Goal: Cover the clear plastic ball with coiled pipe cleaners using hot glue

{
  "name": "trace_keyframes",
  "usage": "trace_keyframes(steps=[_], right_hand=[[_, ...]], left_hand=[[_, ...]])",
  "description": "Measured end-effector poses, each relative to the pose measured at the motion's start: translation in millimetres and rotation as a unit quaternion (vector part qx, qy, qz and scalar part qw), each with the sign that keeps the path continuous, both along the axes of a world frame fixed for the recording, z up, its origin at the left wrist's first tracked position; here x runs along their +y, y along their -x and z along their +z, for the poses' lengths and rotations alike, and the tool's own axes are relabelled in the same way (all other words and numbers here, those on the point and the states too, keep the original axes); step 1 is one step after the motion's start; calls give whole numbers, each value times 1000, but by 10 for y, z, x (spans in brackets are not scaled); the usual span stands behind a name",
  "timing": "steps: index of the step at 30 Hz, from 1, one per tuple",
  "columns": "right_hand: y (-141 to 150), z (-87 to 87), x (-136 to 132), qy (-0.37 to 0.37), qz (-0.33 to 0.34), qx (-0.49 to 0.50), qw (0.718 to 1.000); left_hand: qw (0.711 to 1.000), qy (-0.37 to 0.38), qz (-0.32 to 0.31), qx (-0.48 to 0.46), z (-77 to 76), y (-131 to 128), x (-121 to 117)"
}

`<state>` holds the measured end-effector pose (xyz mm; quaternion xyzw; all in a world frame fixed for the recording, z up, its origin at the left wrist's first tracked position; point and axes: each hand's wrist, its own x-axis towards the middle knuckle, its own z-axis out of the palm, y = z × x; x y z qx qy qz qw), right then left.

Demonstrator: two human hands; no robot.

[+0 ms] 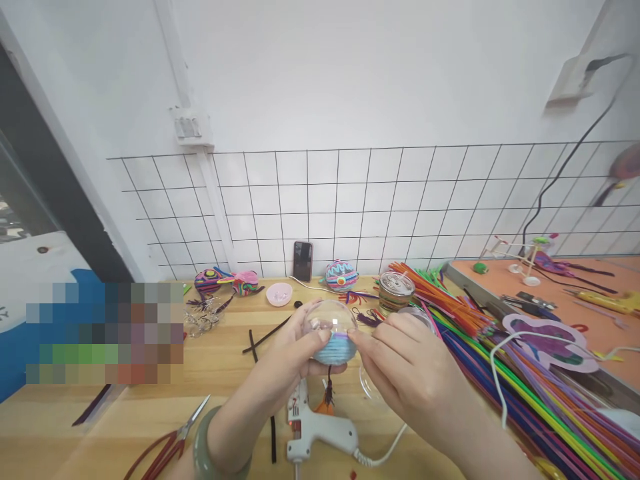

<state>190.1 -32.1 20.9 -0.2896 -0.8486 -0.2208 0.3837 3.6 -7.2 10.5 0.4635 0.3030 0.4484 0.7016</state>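
Note:
My left hand (295, 347) is closed around a clear plastic ball (325, 312), thumb across its front. Light blue pipe cleaner rows (334, 351) cover its lower half, and a dark tassel (329, 393) hangs underneath. Along the top of the blue runs a lilac pipe cleaner (342, 335). At the ball's right side, my right hand (405, 363) pinches the end of that lilac strand; the fingertips partly hide it. A white hot glue gun (320, 427) lies on the table just below the ball.
Red-handled scissors (173, 437) and black pipe cleaner pieces (273, 433) lie at left. Behind stand a phone (303, 260), a pink dish (279, 294), a decorated ball (342, 275) and a lidded jar (396, 291). Many coloured pipe cleaners (520, 373) spread at right beside an orange board (610, 287).

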Motion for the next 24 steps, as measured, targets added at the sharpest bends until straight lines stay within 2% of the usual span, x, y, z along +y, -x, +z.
trace_keyframes(steps=[24], right_hand=[[8,27,-8,-33,-16,-18,999]], left_hand=[[1000,4,2,-4,27,-9,-8]])
